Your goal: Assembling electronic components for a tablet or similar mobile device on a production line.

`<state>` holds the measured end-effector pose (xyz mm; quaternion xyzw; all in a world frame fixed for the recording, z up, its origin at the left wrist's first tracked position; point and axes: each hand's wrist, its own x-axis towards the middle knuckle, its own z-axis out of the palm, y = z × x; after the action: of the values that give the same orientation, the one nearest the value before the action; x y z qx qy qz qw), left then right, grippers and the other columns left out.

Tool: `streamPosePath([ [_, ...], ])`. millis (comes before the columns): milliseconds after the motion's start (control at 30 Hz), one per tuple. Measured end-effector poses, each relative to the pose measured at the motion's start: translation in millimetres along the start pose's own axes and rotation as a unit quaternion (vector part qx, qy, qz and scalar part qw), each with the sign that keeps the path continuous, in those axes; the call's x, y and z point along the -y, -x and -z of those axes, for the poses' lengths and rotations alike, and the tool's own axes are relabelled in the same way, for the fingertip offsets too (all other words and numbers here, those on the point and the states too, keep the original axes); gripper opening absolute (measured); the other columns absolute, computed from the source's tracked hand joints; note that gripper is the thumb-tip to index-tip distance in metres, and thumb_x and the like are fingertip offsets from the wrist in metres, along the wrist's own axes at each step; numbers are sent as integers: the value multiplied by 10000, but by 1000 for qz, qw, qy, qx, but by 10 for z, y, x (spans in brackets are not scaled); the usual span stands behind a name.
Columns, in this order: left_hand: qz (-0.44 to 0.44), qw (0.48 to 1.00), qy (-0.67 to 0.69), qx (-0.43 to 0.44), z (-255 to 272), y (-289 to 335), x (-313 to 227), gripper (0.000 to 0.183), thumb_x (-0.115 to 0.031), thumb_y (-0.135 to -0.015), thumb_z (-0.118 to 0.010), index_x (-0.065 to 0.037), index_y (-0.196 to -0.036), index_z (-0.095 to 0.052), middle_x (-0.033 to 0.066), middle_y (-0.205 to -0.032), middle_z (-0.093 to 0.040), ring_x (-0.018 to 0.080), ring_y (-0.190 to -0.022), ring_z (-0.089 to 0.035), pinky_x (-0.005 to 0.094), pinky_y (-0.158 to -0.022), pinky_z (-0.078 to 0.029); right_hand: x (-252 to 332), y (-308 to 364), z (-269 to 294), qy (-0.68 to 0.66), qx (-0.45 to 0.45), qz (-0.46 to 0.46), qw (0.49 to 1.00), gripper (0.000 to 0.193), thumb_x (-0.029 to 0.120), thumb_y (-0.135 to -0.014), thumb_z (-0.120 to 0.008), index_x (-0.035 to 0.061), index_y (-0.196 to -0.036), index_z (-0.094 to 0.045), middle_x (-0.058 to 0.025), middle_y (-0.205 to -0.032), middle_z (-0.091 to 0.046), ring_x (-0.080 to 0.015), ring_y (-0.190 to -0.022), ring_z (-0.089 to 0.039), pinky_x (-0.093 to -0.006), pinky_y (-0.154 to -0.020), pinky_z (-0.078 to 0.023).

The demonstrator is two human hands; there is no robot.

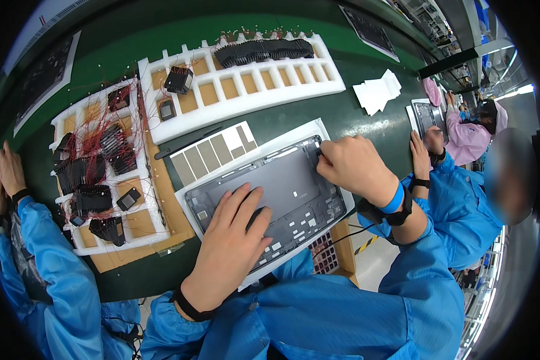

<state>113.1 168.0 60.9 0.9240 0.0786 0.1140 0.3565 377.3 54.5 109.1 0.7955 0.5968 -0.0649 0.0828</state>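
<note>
A dark grey tablet back housing (270,186) lies before me on a white pad (246,279), its inner side up with small white pieces along the near part. My left hand (231,240) rests over the housing's left part, fingers spread; a dark patch shows between two fingers, too unclear to name. At the far right corner of the housing, my right hand (354,168) is closed, thumb and fingertips pressed together against the edge. Whatever lies under those fingertips is hidden. Behind the housing is a white card with grey adhesive strips (213,155).
White foam trays (240,84) hold black speaker-like modules with thin red wires; another such tray (153,223) stands left on cardboard. A black pen-like tool (186,143) and white papers (378,92) lie on the green table (324,108). Co-workers in blue and pink sit on both sides.
</note>
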Motion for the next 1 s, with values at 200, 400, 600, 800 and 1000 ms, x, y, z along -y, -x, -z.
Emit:
streamPosePath([
  [200, -4, 1000, 6, 3, -9, 18, 31, 486, -176, -801, -808, -6, -1220, -631, 193, -1443, -517, 394, -1416, -420, 543, -1189, -361, 111, 34, -70, 48, -17, -35, 998, 232, 212, -895, -600, 36, -761, -669, -197, -638, -659, -385, -585, -677, -469, -572, -558],
  [400, -7, 1000, 3, 7, -9, 6, 32, 490, -177, -803, -807, -4, -1226, -630, 195, -1446, -515, 395, -1416, -420, 548, -1183, -367, 9, 108, -205, 25, -37, -26, 999, 280, 246, -958, -588, 59, -758, -651, -168, -613, -651, -371, -561, -669, -474, -539, -533],
  [600, -3, 1000, -11, 13, -35, 5, 39, 487, -182, -812, -802, -14, -1238, -636, 186, -1473, -503, 391, -1421, -420, 549, -1182, -370, -86, 140, -314, -98, -95, -120, 983, 249, 321, -914, -700, 90, -835, -650, -98, -632, -635, -320, -574, -640, -419, -549, -499],
  [800, -8, 1000, -12, 22, -18, -9, 32, 492, -186, -811, -801, -21, -1244, -636, 177, -1486, -500, 386, -1431, -413, 549, -1187, -363, 14, 210, -538, -279, -234, -148, 920, 215, 239, -890, -761, 83, -990, -652, -53, -726, -537, -222, -625, -534, -364, -578, -447],
  [1000, 2, 1000, -21, 10, -16, 3, 46, 476, -181, -798, -809, -21, -1218, -654, 179, -1459, -530, 385, -1418, -436, 546, -1180, -376, -31, 232, -483, -274, -160, -125, 940, 267, 198, -883, -766, 86, -1097, -652, -60, -760, -565, -230, -660, -583, -358, -594, -466],
])
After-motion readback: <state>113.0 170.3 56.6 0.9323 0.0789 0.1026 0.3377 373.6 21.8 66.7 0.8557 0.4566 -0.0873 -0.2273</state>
